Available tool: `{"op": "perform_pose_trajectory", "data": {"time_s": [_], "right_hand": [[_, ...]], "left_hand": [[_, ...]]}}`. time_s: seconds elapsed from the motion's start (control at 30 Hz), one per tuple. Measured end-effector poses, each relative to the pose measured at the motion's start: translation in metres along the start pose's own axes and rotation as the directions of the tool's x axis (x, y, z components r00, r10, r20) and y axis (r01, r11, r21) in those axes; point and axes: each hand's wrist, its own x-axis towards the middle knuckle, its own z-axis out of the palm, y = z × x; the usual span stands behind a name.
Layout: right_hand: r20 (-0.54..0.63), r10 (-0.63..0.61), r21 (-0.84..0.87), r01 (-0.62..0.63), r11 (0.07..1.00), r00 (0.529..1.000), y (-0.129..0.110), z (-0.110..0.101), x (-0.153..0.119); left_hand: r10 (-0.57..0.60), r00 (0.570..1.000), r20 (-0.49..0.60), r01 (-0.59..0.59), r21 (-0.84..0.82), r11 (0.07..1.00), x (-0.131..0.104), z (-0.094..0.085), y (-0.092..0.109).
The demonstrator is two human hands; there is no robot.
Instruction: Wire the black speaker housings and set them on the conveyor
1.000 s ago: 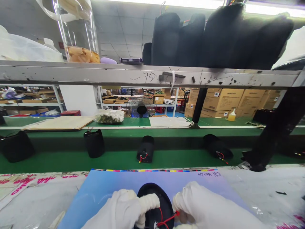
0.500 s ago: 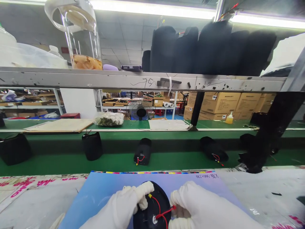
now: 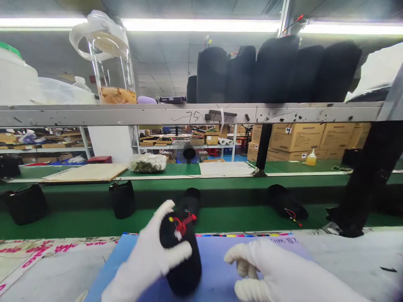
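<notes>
Our left hand (image 3: 150, 251) clasping black cylinder (image 3: 186, 272) over blue sheet (image 3: 111, 256), our right hand (image 3: 260, 266) loosely open, green surface (image 3: 147, 226) beyond, fan (image 3: 189, 153) behind.

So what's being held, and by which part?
The left hand holds a black cylinder by its end with the red wires; the right hand looks empty.

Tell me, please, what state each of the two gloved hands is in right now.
Left hand: closed around a black cylinder with red wires at its end.
Right hand: open, fingers loosely curled, holding nothing visible.
</notes>
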Motion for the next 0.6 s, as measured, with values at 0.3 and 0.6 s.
{"op": "perform_pose_trajectory", "data": {"time_s": [0.3,0.6], "right_hand": [[-0.064,-0.011,-0.077,0.006,0.997,0.998,0.014,-0.003,-0.013],[-0.06,0.041,-0.124,-0.049,0.991,0.997,0.011,-0.003,-0.008]], "left_hand": [[-0.15,0.907,-0.395,0.294,0.335,0.895,0.138,-0.042,-0.079],[0.017,0.976,-0.215,0.046,0.286,0.957,0.134,0.043,-0.025]]}}
